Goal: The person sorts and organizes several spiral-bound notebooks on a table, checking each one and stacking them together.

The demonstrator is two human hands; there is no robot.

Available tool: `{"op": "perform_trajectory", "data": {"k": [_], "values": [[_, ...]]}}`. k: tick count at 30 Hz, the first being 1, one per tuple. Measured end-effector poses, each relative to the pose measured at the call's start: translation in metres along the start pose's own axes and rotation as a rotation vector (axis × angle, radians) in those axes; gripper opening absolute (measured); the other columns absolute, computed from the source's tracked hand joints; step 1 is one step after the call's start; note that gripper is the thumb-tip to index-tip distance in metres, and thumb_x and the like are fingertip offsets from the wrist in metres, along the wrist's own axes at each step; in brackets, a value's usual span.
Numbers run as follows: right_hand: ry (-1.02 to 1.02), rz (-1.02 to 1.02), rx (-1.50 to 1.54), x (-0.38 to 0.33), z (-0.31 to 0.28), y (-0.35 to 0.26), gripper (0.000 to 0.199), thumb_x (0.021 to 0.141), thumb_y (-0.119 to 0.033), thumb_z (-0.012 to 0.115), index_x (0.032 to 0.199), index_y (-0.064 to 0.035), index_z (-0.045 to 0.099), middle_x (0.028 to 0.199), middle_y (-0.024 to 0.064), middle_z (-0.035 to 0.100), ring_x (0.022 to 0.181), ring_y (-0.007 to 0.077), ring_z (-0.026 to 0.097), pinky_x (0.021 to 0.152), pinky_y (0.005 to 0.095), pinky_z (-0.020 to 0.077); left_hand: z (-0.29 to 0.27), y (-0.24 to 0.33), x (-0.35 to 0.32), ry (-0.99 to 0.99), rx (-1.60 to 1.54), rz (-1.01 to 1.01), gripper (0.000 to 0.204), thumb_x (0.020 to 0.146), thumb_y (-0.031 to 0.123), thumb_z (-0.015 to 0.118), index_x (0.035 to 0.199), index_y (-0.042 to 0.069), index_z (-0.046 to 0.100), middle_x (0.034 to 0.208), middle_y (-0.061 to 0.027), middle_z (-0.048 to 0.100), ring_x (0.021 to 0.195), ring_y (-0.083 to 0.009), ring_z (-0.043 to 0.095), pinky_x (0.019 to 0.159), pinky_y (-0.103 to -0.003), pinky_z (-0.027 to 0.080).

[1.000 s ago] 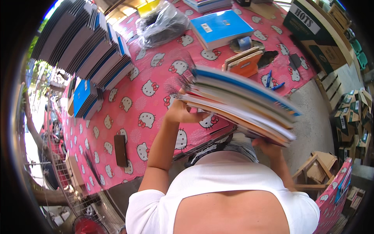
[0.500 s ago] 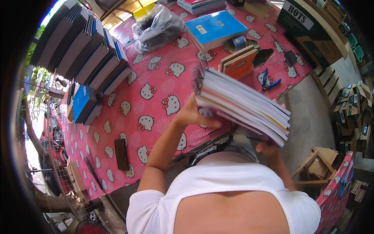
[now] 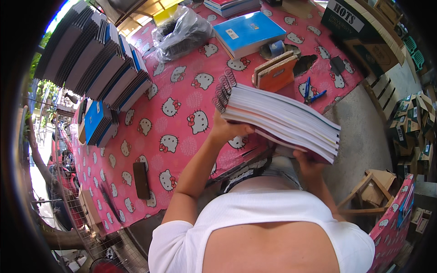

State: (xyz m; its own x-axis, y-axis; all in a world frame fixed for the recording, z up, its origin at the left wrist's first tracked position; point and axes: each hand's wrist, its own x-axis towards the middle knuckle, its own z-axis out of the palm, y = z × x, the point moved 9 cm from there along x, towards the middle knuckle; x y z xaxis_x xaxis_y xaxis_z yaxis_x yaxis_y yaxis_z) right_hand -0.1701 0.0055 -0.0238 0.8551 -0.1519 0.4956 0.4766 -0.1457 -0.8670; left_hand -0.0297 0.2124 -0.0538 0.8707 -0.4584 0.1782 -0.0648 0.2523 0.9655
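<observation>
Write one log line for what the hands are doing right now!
left hand: holds notebook stack at spiral end | right hand: supports stack underneath | below: pink cartoon tablecloth

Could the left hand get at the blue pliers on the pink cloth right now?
Probably not as things stand: the left hand grips the spiral end of the notebook stack, which also lies between it and the blue pliers. The right hand supports the other end.

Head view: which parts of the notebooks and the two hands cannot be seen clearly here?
- Left hand: its fingers are under the stack of spiral notebooks, hidden by the paper.
- Right hand: mostly covered by the stack's lower edge.
- Bottom cover of the stack: faces down, unseen.
- Contents of the plastic bag on the pink tablecloth: blurred by crumpled film.
</observation>
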Motion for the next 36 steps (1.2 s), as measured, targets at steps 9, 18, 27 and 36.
{"op": "perform_trajectory", "data": {"k": [9,18,27,36], "values": [[0.033,0.007,0.195,-0.001,0.001,0.003,0.068,0.077,-0.011,0.079,0.134,0.0014,0.044,0.126,0.0125,0.056,0.107,0.0223,0.059,0.096,0.034,0.0456,0.02,0.088,0.02,0.015,-0.387,0.198,0.078,0.075,0.025,0.079,0.137,-0.001,0.04,0.119,-0.0076,0.059,0.112,-0.0184,0.054,0.103,-0.033,0.037],[-0.007,0.019,0.035,0.001,0.0,0.007,0.058,0.077,-0.012,0.079,0.127,0.0013,0.052,0.122,0.0121,0.059,0.11,0.0223,0.058,0.095,0.0362,0.0464,0.016,0.067,0.028,0.003,-0.462,0.02,0.082,0.087,0.031,0.065,0.148,0.002,0.019,0.141,-0.0121,0.04,0.122,-0.021,0.047,0.104,-0.035,0.036],[-0.043,-0.2,-0.463,0.001,-0.012,-0.005,0.101,0.07,-0.048,0.08,0.142,0.0023,0.032,0.143,0.0225,0.035,0.132,0.032,0.038,0.11,0.0443,0.027,0.013,0.053,0.025,-0.056,0.21,0.325,0.112,0.045,0.073,0.08,0.125,0.003,0.043,0.116,-0.0104,0.05,0.108,-0.0212,0.052,0.089,-0.037,0.045],[-0.639,-0.313,-1.006,0.061,0.006,-0.112,0.103,0.067,-0.08,0.05,0.128,0.0024,0.051,0.14,0.0166,0.046,0.136,0.0373,0.034,0.11,0.0634,0.0055,0.002,0.048,0.026,-0.043,0.159,0.297,0.108,0.042,0.041,0.096,0.128,0.004,0.043,0.112,-0.0044,0.056,0.103,-0.0168,0.055,0.088,-0.033,0.046]]}}
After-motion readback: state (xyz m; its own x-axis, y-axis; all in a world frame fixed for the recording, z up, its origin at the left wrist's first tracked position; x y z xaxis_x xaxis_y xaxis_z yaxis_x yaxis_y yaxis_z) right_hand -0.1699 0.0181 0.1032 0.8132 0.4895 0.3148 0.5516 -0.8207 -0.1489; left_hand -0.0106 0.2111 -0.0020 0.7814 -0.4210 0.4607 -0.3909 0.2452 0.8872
